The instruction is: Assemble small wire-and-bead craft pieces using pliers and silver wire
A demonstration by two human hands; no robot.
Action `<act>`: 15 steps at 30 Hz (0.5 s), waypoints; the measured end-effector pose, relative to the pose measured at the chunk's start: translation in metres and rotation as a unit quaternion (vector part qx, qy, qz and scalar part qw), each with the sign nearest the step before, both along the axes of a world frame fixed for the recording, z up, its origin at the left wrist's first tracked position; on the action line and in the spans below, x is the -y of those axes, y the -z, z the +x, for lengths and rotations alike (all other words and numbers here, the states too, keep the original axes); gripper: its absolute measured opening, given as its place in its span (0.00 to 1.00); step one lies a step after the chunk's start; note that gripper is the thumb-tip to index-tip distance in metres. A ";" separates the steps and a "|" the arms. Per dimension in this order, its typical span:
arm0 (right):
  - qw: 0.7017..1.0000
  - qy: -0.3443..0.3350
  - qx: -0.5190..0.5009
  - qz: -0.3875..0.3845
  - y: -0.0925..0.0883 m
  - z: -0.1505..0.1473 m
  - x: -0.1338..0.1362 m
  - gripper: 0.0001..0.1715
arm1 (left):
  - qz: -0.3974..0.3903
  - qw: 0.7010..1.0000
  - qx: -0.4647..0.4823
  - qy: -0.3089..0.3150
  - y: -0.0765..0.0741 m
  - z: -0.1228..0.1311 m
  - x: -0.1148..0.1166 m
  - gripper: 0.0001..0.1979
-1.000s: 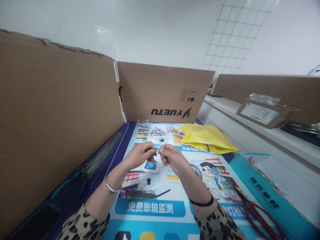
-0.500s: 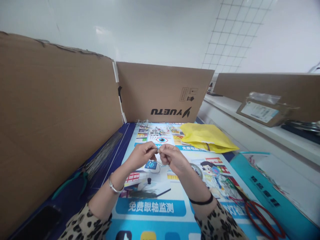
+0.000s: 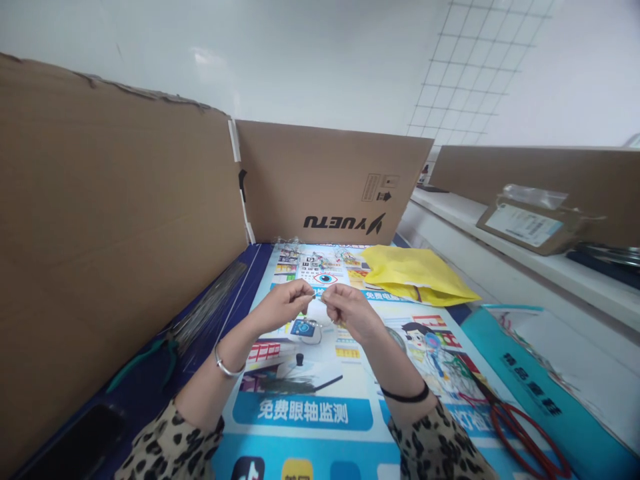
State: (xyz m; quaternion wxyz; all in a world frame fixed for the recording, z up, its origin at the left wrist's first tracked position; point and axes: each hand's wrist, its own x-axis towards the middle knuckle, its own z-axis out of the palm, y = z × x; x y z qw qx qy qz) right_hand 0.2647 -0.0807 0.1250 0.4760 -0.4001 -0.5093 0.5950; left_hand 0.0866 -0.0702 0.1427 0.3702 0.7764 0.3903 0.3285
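Observation:
Over the middle of the printed sheet, my left hand (image 3: 285, 305) pinches one end of a thin wire (image 3: 317, 295) between thumb and forefinger. Across from it, my right hand (image 3: 352, 312) has its fingers closed on the same wire, a small gap from the left fingertips. Below the fingers hangs a short strand of what look like clear beads (image 3: 315, 325); how it joins the wire is too small to tell. A round metal tin (image 3: 399, 340) shows partly behind my right forearm. Dark thin wires (image 3: 287, 383) lie on the sheet below my hands.
At left lie a bundle of wires (image 3: 213, 303), teal-handled pliers (image 3: 143, 365) and a dark phone (image 3: 75, 443). A yellow pouch (image 3: 417, 272), red-handled scissors (image 3: 525, 433) and a teal box (image 3: 530, 380) are at right. Cardboard panels (image 3: 320, 180) stand at the back and left.
My hands have drawn slightly apart, so more of the thin wire shows between the fingertips. The right fingers have loosened and shifted a little to the right.

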 end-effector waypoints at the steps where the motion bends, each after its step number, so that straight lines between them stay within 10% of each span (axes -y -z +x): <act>1: 1.000 0.002 0.016 0.017 0.001 0.000 -0.001 0.12 | -0.009 1.000 0.002 0.001 0.000 0.000 0.000 0.07; 8: 0.964 0.071 0.195 0.168 0.004 -0.004 0.000 0.11 | -0.017 1.000 -0.005 0.002 -0.003 -0.002 0.001 0.10; 15: 0.807 0.180 0.361 0.431 0.010 -0.008 0.002 0.09 | -0.009 0.999 -0.026 -0.023 -0.005 -0.004 0.002 0.10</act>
